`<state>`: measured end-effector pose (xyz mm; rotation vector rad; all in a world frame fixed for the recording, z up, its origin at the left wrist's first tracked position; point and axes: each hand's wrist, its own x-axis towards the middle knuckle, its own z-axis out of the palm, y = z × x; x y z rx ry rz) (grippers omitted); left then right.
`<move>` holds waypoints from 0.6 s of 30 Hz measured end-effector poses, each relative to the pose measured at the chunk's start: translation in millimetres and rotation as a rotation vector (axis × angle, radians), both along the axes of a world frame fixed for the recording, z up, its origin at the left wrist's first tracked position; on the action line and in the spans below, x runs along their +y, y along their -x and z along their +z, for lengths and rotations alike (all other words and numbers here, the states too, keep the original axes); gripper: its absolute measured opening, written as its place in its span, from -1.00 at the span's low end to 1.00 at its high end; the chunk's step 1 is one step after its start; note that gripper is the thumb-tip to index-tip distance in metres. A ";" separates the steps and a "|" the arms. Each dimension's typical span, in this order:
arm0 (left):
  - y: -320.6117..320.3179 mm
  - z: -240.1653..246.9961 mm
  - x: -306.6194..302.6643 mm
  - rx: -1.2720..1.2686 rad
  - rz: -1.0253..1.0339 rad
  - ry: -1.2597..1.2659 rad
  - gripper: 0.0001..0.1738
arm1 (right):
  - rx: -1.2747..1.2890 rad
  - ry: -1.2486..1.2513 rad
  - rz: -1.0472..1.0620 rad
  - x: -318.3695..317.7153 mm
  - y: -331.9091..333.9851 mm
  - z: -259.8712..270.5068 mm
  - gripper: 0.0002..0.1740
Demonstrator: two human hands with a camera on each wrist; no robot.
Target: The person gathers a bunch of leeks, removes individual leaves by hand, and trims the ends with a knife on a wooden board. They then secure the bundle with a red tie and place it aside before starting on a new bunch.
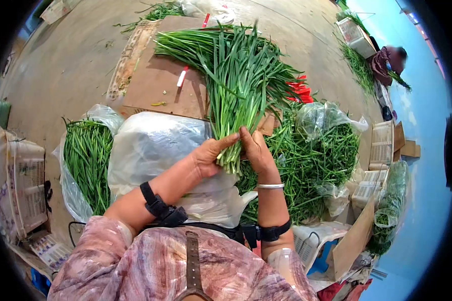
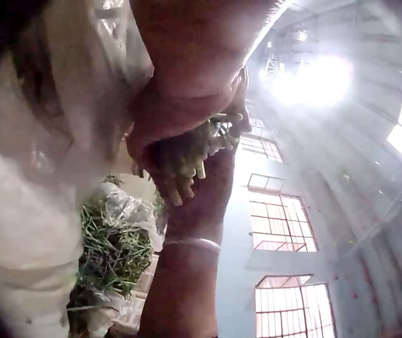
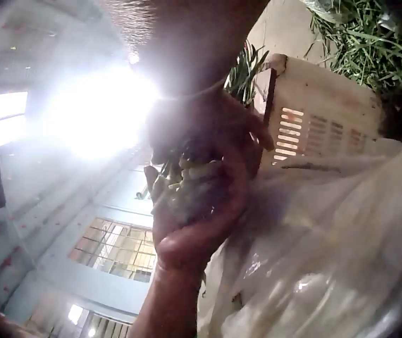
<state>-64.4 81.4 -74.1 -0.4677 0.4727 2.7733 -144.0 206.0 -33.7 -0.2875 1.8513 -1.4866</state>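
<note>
In the head view a thick bunch of garlic chives point(image 1: 241, 85) fans out away from me, leafy ends over a cardboard sheet point(image 1: 150, 95). My left hand point(image 1: 206, 156) grips the bunch near its pale cut ends from the left, thumb lying across the stems. From the other side my right hand point(image 1: 257, 153), with a bangle on its wrist, holds the same stems, its thumb close to the left thumb. Stem ends point(image 2: 180, 176) poke out below the hands in the left wrist view. In the right wrist view my left hand point(image 3: 201, 236) cups round them.
A plastic-covered surface point(image 1: 155, 145) lies before me. Bagged chives point(image 1: 88, 160) stand left; a big loose heap point(image 1: 311, 170) lies right. Red strips point(image 1: 300, 90) and a red-and-white strip point(image 1: 182, 76) lie ahead. Crates point(image 1: 381, 143) and another person point(image 1: 386, 65) are at right.
</note>
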 end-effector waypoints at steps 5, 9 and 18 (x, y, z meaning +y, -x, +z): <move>-0.5 -24.1 4.0 0.016 -0.018 -0.281 -0.63 | -0.085 0.141 -0.091 3.7 -1.4 -12.6 -0.57; -0.1 -29.4 1.4 0.090 -0.041 -0.423 -0.49 | -0.028 0.227 -0.207 10.7 -2.7 -20.4 -0.57; -0.5 -22.6 5.9 0.084 -0.035 -0.433 -0.52 | 0.580 -0.007 -0.352 7.9 -31.3 31.5 -0.68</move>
